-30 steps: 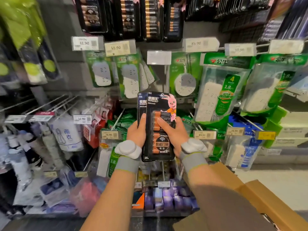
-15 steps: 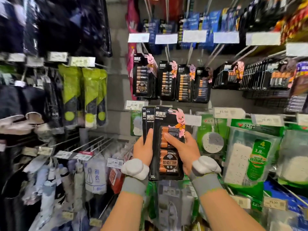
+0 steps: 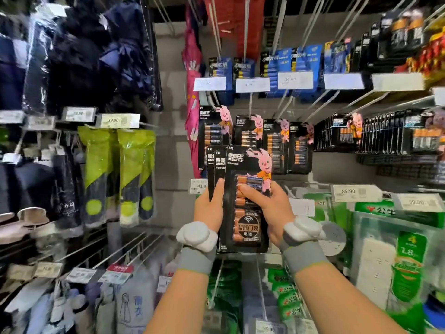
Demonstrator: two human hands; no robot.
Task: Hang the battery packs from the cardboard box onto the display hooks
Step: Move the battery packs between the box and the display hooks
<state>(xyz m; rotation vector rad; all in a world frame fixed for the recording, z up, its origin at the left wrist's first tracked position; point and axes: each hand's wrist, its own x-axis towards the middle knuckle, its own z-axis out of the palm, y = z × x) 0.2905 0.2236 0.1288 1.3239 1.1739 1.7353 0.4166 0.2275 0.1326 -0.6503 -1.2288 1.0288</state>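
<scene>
Black card and copper cells fill the space between the two hands: a fanned stack of battery packs [image 3: 248,227], seemingly three, though the overlapping edges make the count unsure. The left hand [image 3: 208,209] grips the stack's left edge, its thumb lying up the front of the rear packs. The right hand [image 3: 271,208] clamps the right side, with its thumb pressed across the batteries of the front pack and its fingers hidden behind. Each wrist wears a grey band with a white device, the left wristband [image 3: 197,237] and the right wristband [image 3: 304,229].

The stack is held upright, its top edge overlapping the lower part of the hung battery packs [image 3: 249,131] directly behind it. Those hang in a row from display hooks [image 3: 284,106] that slope out from the wall. Above them sit white price tags [image 3: 252,84] and a row of blue battery packs [image 3: 296,61]. To the right hang green power strip packs [image 3: 397,249]. To the left hang green-sleeved umbrellas [image 3: 134,174].
</scene>
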